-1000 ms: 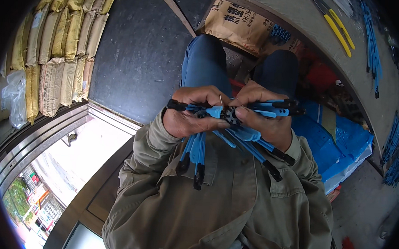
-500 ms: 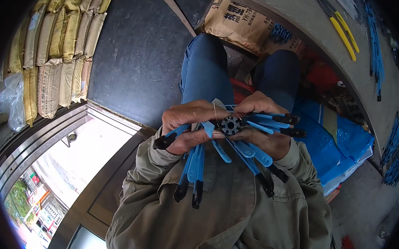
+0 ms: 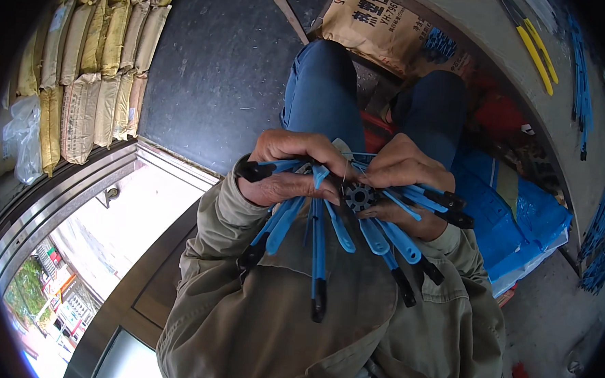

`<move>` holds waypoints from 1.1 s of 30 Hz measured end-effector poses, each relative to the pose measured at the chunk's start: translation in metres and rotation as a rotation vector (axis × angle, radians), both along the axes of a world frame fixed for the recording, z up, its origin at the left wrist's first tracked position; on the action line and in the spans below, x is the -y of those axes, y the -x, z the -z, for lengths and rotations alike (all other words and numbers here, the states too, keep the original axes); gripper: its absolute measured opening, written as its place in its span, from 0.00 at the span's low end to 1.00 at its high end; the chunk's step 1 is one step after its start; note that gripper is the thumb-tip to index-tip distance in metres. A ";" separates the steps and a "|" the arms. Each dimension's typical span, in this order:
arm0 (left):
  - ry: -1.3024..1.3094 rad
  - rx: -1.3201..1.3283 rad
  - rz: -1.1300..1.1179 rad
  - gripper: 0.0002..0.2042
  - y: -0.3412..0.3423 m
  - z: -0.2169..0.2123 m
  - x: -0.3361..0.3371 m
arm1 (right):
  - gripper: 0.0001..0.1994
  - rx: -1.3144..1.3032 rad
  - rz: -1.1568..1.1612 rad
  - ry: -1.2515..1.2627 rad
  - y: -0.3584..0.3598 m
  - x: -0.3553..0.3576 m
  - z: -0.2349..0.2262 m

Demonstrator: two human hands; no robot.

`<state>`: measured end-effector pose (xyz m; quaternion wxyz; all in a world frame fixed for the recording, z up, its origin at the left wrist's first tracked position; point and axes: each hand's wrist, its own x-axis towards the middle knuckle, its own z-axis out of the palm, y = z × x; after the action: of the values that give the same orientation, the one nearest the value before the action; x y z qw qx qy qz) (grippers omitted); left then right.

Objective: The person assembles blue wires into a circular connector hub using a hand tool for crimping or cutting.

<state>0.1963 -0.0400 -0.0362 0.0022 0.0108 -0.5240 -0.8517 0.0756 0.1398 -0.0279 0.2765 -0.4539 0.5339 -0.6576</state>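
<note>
Over my lap I hold a round, notched grey hub [image 3: 359,196] with blue ribs [image 3: 340,228] fanned out around it, several of them tipped in black. My left hand [image 3: 283,164] is closed, its thumb and fingers pinching a blue rib beside the hub's left side. The fingers of my right hand [image 3: 413,169] are closed around the hub's right side and the ribs there. A thin wire stands up between the two hands, its lower end hidden at the hub. More ribs hang down below both hands toward my jacket.
On the curved grey bench at right lie yellow-handled pliers [image 3: 537,54] and bundles of blue ribs [image 3: 581,87]. A blue plastic sheet [image 3: 513,217] is beside my right arm. Stacked sacks [image 3: 94,48] stand at far left; a brown paper sack [image 3: 369,28] lies beyond my knees.
Both hands and the hub sit slightly farther right in view, the whole scene having shifted. The ribs below my left hand have spread apart, and its fingertips are nearer the wire.
</note>
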 end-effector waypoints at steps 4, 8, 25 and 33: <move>0.023 0.009 0.121 0.11 0.000 -0.002 0.008 | 0.17 -0.037 -0.088 0.032 0.005 0.002 0.004; 0.042 0.094 0.067 0.08 0.003 -0.008 0.002 | 0.15 -0.062 -0.035 0.083 0.010 0.008 0.006; 0.212 0.023 -0.071 0.03 -0.003 -0.017 -0.005 | 0.15 -0.131 0.003 -0.016 0.008 0.002 -0.004; 0.201 -0.126 0.043 0.05 0.008 -0.005 0.006 | 0.20 0.508 0.012 -0.076 -0.006 0.002 -0.004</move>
<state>0.1884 -0.0460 -0.0310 0.0180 -0.0542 -0.6056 -0.7937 0.0814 0.1382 -0.0241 0.4145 -0.2603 0.4743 -0.7318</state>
